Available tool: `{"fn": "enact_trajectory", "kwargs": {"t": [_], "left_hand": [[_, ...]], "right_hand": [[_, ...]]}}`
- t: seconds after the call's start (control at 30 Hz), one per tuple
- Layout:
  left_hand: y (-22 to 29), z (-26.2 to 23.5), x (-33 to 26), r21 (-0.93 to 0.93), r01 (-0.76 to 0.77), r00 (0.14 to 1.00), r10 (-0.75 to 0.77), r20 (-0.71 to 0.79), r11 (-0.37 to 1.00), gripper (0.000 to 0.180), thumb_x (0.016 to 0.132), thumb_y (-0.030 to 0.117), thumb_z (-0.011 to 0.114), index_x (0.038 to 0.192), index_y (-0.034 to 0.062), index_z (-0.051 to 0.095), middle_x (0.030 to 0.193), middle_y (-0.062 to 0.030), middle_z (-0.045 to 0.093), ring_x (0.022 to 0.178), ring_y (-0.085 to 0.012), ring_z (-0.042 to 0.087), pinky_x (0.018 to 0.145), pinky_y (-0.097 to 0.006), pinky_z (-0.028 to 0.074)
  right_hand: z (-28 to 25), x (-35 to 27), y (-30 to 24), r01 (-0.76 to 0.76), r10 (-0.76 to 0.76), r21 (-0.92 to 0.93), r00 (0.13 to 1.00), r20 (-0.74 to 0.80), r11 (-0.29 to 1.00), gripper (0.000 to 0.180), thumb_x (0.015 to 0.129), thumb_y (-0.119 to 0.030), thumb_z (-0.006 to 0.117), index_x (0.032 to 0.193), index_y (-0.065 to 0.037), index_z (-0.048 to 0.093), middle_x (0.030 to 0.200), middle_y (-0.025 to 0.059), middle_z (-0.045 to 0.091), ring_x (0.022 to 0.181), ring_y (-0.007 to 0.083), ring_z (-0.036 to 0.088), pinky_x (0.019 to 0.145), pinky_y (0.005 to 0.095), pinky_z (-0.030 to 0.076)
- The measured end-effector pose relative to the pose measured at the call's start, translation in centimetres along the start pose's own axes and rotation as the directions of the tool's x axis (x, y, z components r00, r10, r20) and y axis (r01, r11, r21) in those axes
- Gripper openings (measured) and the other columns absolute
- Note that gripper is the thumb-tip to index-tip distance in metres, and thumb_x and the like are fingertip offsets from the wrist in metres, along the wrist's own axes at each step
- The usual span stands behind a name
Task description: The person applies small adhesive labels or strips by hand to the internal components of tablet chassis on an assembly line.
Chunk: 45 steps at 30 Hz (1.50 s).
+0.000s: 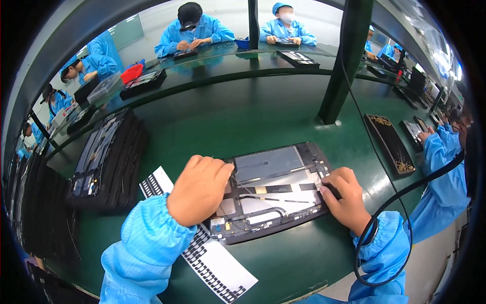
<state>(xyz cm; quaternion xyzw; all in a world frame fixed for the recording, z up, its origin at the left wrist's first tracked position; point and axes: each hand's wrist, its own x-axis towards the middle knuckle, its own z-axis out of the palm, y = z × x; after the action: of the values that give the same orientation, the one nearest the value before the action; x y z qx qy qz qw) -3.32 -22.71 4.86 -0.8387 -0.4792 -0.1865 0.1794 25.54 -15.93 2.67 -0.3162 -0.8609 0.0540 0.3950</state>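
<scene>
Fingers (223, 171) half bent, arched left hand (196, 191) and slanted right hand (348, 198) touch a tablet's (277, 196) sides, grip unclear.

On the green bench (202, 121) before me lies an opened black tablet-like device (276, 195), insides up, its right end angled slightly farther off. I see a grey rectangular panel (267, 166) across its far half, silvery metal (250, 204) and dark strips (283, 188) nearer.
</scene>
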Motion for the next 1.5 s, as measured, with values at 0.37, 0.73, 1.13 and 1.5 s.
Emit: {"fn": "enact_trajectory", "kwargs": {"t": [0.37,0.73,1.13,1.5], "left_hand": [[5.6,-5.4,-9.9,-0.462,0.282,0.937,-0.138,0.321,0.841,0.044,0.068,0.027,0.068,0.102,0.0018,0.055,0.111,-0.0184,0.049,0.099,-0.0313,0.050,0.084,-0.041,0.038],[7.5,-4.0,-11.0,-0.446,-0.012,0.936,0.167,0.310,0.895,0.045,0.073,0.039,0.060,0.113,0.0207,0.054,0.120,-0.0118,0.047,0.111,-0.0311,0.044,0.091,-0.057,0.029],[7.3,-4.1,-10.8,-0.437,0.011,0.909,0.173,0.379,0.900,0.042,0.069,0.038,0.063,0.109,0.0255,0.059,0.120,-0.0099,0.049,0.112,-0.0321,0.045,0.093,-0.057,0.026],[6.6,-5.2,-8.1,-0.437,-0.082,0.911,0.245,0.331,0.896,0.036,0.075,0.032,0.060,0.109,0.0199,0.059,0.110,-0.0087,0.055,0.101,-0.0259,0.053,0.088,-0.047,0.037]], "right_hand": [[0.6,-2.6,-10.8,-0.146,-0.012,0.364,0.917,0.399,0.920,0.016,0.065,-0.003,0.064,0.080,-0.001,0.057,0.073,0.0127,0.054,0.066,0.0284,0.054,0.060,0.0347,0.045],[2.1,-6.0,-17.3,-0.124,0.056,0.125,0.893,0.446,0.984,0.010,0.065,-0.004,0.061,0.067,-0.002,0.051,0.067,0.0125,0.047,0.063,0.0286,0.050,0.059,0.0358,0.043],[2.2,-3.8,-15.1,-0.245,-0.091,0.472,0.808,0.583,0.847,0.011,0.066,-0.003,0.063,0.067,-0.003,0.051,0.066,0.0078,0.049,0.058,0.0228,0.052,0.053,0.0302,0.043],[0.5,-0.3,-9.3,-0.556,0.318,0.553,0.823,0.470,0.620,0.002,0.071,-0.001,0.058,0.071,-0.002,0.057,0.071,0.0064,0.057,0.068,0.0155,0.054,0.066,0.0263,0.042]]}}
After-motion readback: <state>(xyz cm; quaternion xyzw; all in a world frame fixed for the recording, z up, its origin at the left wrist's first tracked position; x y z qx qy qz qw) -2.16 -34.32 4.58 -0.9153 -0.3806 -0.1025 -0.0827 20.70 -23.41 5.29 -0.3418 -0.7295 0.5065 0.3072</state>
